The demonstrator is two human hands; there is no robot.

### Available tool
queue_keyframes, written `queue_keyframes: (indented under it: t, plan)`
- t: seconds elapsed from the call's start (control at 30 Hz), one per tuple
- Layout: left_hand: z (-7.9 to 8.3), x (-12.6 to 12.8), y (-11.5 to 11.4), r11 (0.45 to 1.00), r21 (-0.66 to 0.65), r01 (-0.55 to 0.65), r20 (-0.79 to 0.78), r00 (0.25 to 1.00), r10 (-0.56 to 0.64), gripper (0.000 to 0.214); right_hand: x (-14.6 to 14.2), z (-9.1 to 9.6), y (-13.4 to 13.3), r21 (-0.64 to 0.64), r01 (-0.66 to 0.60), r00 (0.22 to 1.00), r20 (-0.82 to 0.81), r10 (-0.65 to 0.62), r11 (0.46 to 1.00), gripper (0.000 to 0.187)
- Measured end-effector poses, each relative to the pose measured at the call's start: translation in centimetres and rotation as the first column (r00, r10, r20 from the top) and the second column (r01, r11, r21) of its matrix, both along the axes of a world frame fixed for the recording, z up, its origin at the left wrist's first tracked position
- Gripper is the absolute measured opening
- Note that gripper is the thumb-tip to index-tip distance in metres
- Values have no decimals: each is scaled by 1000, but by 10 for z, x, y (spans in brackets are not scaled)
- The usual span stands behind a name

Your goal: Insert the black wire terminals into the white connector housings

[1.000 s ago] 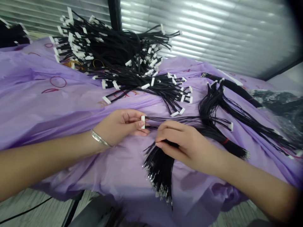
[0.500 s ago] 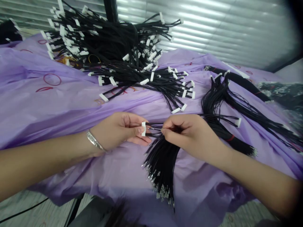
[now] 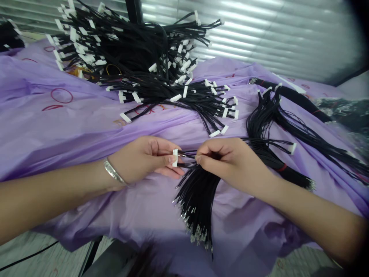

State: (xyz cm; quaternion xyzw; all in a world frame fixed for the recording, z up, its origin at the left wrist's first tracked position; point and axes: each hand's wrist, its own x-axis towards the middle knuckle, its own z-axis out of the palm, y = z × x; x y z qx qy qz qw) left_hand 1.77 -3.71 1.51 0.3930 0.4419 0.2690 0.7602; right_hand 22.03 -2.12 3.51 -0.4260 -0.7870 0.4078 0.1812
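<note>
My left hand (image 3: pixel 155 157) pinches a small white connector housing (image 3: pixel 175 157) between thumb and fingers. Several black wires run from its right side toward my right hand (image 3: pixel 223 156), whose thumb and forefinger are closed on a black wire (image 3: pixel 188 156). That wire's metal tip points at the housing, a short way from it. Beneath my right hand spreads a fan of black wires (image 3: pixel 198 204) with silver crimped terminals at their lower ends. Another white connector (image 3: pixel 293 148) lies to the right, at the far end of wires passing behind my right hand.
A tall heap of black wire harnesses (image 3: pixel 135 46) with white connectors stands at the back, and a smaller pile (image 3: pixel 173 94) lies before it. Wire bundles (image 3: pixel 317 140) stretch along the right. Red rubber bands (image 3: pixel 62 95) rest on the purple cloth (image 3: pixel 95 127).
The wire tip in my right hand has shifted slightly up beside the white housing. Both hands keep their grip and nearly the same place.
</note>
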Motion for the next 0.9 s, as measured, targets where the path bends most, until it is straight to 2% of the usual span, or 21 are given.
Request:
queue_keyframes:
  t: [0.1,0.4,0.63,0.8,0.9]
  plan:
    - [1,1,0,1000,7,8,-11,1000,-8,8,-1,-2,1,-14,-12,1000,6,12,1000,17]
    - [7,3,-2,998,24,51,-68,996,-49,13,-3,-7,0,63,-49,997,-58,53,997,15]
    - [2,3,-1,998,25,55,-56,997,-53,10,-3,-7,-1,60,-49,998,-45,52,997,15]
    - [1,5,-3,995,68,70,-141,988,-60,10,-7,-11,-3,53,-60,998,-6,61,997,19]
    - [3,6,-4,990,114,87,-183,981,-65,10,-11,-16,-6,105,-64,998,-4,65,992,19]
